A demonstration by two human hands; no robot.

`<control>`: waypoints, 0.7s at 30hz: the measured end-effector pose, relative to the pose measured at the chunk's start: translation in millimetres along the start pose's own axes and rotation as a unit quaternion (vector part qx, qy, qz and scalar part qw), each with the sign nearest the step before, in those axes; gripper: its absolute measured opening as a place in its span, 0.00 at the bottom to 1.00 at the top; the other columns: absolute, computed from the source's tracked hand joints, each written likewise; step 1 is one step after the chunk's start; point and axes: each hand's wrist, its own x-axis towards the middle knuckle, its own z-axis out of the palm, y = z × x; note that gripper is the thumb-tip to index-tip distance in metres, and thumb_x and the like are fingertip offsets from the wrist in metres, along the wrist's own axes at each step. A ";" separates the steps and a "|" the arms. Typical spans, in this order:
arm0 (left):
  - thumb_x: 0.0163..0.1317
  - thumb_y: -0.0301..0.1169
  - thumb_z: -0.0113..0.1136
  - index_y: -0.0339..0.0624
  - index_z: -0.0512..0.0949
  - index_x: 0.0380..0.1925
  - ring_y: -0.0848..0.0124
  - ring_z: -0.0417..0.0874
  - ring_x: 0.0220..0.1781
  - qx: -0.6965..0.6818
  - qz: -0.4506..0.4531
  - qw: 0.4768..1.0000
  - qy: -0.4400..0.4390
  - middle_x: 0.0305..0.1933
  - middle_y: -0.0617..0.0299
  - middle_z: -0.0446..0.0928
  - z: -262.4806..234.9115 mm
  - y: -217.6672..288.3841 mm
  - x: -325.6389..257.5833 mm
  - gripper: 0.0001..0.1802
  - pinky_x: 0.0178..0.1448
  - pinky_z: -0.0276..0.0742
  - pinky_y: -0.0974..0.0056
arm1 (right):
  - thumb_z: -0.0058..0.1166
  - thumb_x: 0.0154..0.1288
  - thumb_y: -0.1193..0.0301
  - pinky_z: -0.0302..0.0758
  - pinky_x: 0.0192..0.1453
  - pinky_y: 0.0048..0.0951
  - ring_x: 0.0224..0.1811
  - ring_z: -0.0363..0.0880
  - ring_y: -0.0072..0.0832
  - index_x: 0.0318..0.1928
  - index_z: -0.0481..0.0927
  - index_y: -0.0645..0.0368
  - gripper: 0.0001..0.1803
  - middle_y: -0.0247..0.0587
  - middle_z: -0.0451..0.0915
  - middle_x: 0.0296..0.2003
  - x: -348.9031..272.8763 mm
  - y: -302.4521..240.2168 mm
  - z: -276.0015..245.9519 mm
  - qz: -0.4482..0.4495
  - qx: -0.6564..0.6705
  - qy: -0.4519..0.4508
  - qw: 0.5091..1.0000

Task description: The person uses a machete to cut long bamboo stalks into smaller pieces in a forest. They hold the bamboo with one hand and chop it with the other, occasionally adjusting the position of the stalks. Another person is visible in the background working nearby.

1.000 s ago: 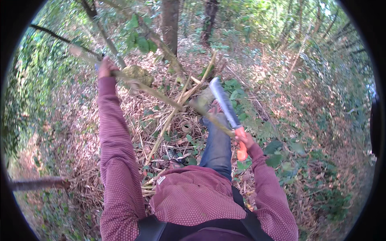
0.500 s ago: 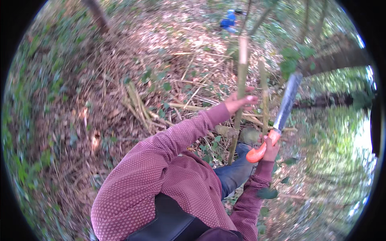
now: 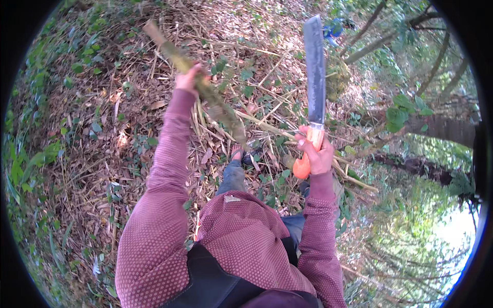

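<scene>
My left hand grips a greenish bamboo pole near its upper end. The pole slants from the upper left down toward my sandalled foot. My right hand is closed on the orange handle of a machete, its long grey blade pointing straight up and away from me, to the right of the pole and apart from it. Both arms wear a dotted maroon sleeve.
Dry leaves, cut bamboo stalks and low green plants cover the sloping ground. Tree trunks and thin branches stand at the right. A small blue object lies far off at the top.
The view has swung round. My left hand now holds the pole farther left and higher. The machete has risen, blade upright, away from the pole.
</scene>
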 end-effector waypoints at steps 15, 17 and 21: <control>0.52 0.28 0.56 0.38 0.72 0.39 0.66 0.76 0.31 0.700 0.011 0.708 -0.093 0.31 0.59 0.75 -187.8 -152.1 1.2 0.13 0.36 0.75 0.63 | 0.59 0.43 0.70 0.74 0.33 0.29 0.26 0.78 0.29 0.37 0.75 0.65 0.18 0.41 0.76 0.23 -121.2 149.4 -215.1 0.186 -0.198 0.286 0.919; 0.56 0.29 0.52 0.38 0.75 0.35 0.66 0.76 0.35 0.581 -0.183 0.788 -0.089 0.32 0.60 0.76 -140.2 -214.2 -51.4 0.08 0.41 0.75 0.63 | 0.60 0.40 0.63 0.72 0.39 0.35 0.32 0.78 0.38 0.40 0.75 0.61 0.23 0.47 0.77 0.26 -115.4 176.8 -256.8 0.121 -0.325 0.315 0.883; 0.52 0.37 0.58 0.40 0.71 0.46 0.57 0.75 0.46 0.636 -0.147 0.651 -0.387 0.41 0.50 0.75 -67.4 -280.6 -165.1 0.22 0.52 0.70 0.59 | 0.57 0.43 0.64 0.73 0.41 0.38 0.34 0.78 0.42 0.40 0.75 0.58 0.20 0.49 0.78 0.31 -69.1 232.0 -345.3 0.214 -0.372 0.266 0.863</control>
